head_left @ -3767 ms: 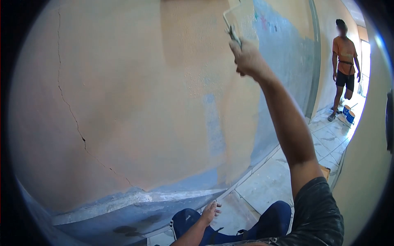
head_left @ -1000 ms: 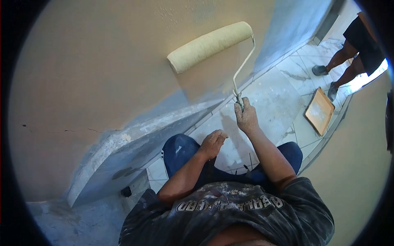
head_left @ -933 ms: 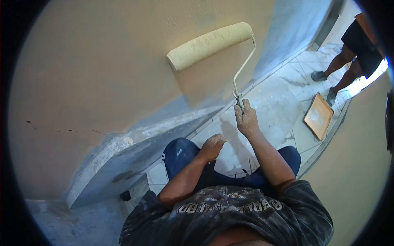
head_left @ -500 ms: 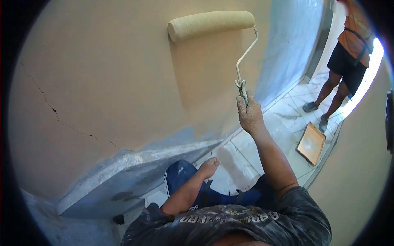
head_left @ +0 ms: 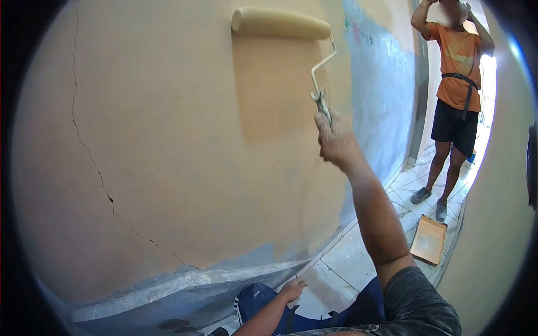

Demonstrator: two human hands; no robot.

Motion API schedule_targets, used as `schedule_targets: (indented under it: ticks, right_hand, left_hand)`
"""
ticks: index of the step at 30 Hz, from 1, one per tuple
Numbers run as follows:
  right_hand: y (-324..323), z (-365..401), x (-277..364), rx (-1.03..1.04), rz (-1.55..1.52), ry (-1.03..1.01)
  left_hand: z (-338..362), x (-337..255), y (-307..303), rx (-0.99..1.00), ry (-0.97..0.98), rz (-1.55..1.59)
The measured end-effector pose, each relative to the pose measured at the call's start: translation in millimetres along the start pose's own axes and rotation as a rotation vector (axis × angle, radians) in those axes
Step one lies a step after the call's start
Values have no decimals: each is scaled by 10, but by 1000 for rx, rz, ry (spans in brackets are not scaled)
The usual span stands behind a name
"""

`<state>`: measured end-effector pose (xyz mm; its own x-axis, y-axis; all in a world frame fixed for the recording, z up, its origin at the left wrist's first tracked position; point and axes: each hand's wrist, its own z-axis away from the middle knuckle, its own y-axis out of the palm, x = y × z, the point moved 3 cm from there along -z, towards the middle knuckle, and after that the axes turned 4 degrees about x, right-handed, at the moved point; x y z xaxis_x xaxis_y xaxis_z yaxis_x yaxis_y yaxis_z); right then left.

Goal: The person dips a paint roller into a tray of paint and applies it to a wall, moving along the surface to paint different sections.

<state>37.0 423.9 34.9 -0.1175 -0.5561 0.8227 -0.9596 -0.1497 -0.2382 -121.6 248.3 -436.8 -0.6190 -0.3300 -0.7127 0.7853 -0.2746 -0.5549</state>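
My right hand (head_left: pixel 339 144) is wrapped around the handle of a paint roller (head_left: pixel 280 23), arm stretched up and forward. The roller's long tan sleeve lies sideways against the wall (head_left: pixel 168 129), high in view, joined to the handle by a bent wire frame. A darker, wet-looking orange-tan band shows on the wall just below the sleeve. Low down, my left hand (head_left: pixel 292 290) rests by my bent knee, fingers loosely stretched and holding nothing. Pale specks cover the right hand.
A long crack (head_left: pixel 89 154) runs down the wall at left. Bluish unpainted wall (head_left: pixel 381 84) lies to the right. A paint tray (head_left: pixel 428 241) sits on the tiled floor near a person in an orange shirt (head_left: pixel 459 61), whose arms are raised to the head. A rough ledge (head_left: pixel 185 278) edges the wall's base.
The view has tilted upward, showing more of the wall and the other person. My right hand has pushed the roller higher up the wall. My left hand stays by the knee.
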Motion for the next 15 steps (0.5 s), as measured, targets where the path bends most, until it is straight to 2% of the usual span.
schedule_targets:
  ticks: [2, 9, 15]
  right_hand:
    - [-61, -180, 214, -2, -38, 0]
    - [-293, -830, 888, -39, -39, -123]
    - [-435, -1259, 1203, -58, -89, -210]
  left_hand:
    - [-8, 38, 39, -18, -28, 18]
    - [-151, 189, 91, -23, 90, 49]
    - [-223, 257, 231, -47, 108, 135]
